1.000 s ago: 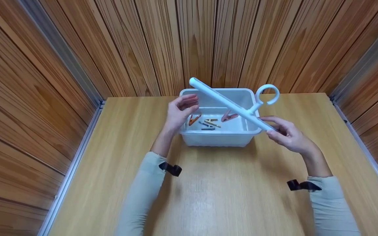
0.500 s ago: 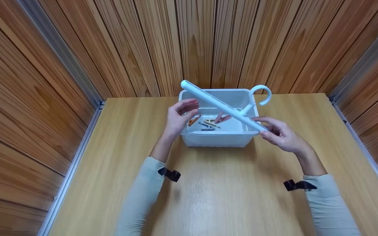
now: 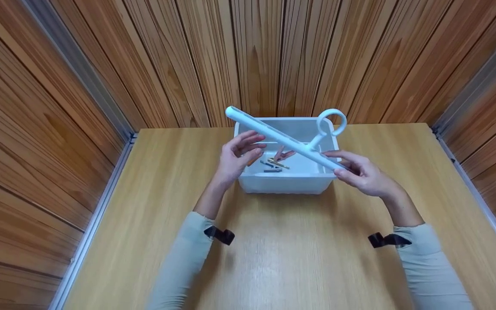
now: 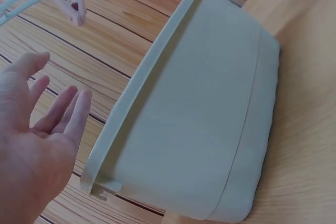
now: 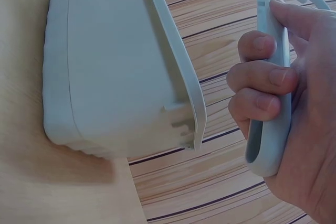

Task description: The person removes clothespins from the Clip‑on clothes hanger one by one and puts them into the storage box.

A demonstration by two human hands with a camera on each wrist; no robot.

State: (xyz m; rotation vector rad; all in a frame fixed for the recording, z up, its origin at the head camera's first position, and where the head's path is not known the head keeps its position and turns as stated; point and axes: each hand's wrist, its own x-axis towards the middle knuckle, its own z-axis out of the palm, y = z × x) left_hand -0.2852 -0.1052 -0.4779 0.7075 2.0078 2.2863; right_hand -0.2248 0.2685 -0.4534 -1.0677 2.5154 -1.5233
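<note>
The right hand [image 3: 366, 174] grips the hanger [image 3: 282, 137] over the bin [image 3: 284, 183], the left hand [image 3: 237, 155] spread beside it, holding nothing; pegs [image 3: 274, 164] lie unclipped inside.

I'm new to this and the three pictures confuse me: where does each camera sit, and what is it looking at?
Head: worn on the head, looks down at the table, bin and hanger; both arms and hands show.
Left wrist: on the left wrist, looks past the open left hand at the bin's side.
Right wrist: on the right wrist, looks at the right hand, its fingers curled round the hanger's end.
All three views show the bin.
</note>
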